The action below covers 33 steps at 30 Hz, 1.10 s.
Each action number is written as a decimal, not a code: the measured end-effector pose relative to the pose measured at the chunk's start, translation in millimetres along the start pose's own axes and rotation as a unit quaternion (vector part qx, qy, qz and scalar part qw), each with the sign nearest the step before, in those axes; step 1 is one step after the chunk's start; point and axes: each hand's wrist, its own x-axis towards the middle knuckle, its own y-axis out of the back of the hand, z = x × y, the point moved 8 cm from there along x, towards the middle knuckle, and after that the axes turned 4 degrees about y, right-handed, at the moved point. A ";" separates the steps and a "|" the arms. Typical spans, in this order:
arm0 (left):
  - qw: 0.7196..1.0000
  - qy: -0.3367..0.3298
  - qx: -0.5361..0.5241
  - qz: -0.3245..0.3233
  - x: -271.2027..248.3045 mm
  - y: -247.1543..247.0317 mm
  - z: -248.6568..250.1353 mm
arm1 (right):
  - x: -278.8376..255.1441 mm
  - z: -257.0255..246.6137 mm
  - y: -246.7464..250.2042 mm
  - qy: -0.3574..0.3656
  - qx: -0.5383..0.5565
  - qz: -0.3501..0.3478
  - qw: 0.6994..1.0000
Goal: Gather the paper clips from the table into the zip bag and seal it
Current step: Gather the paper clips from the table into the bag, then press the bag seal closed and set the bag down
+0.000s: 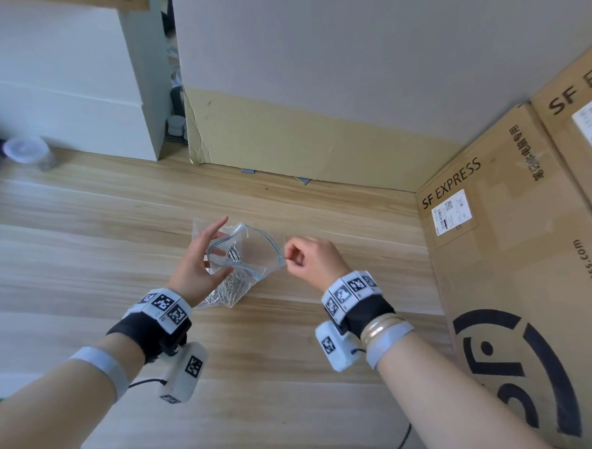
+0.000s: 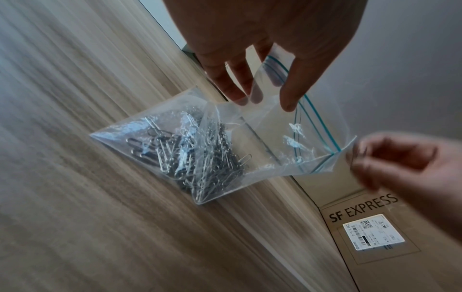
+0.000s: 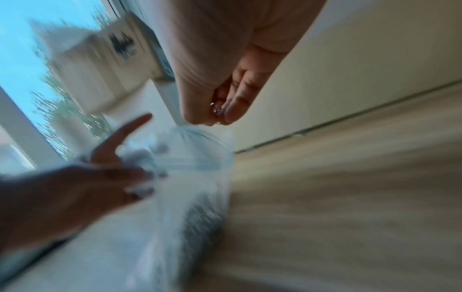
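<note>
Nearest us, our left hand pinches the near-left lip of the zip bag, thumb outside and fingers inside the mouth. Our right hand, just right of the mouth, has its fingers curled; the right wrist view shows something small and shiny, likely a paper clip, pinched at the tips. The bag sits mid-table, belly down, mouth gaping, holding a dense heap of paper clips.

We judge the risks so: the lip could slip and the mouth collapse, so the clip lands outside; tilting the bag could spill the heap. Farther right stand cardboard boxes.
</note>
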 end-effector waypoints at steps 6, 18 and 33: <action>1.000 0.001 0.008 0.002 1.6 -1.1 4.0 | 40.9 -45.8 -16.1 0.034 0.032 -0.044 0.998; 1.000 0.006 0.006 0.001 3.6 2.2 5.9 | 30.8 28.3 -25.8 -0.148 -0.030 -0.088 0.985; 0.998 0.020 -0.053 -0.035 18.6 -17.5 15.3 | 26.9 -18.7 -49.1 -0.184 0.119 -0.176 0.960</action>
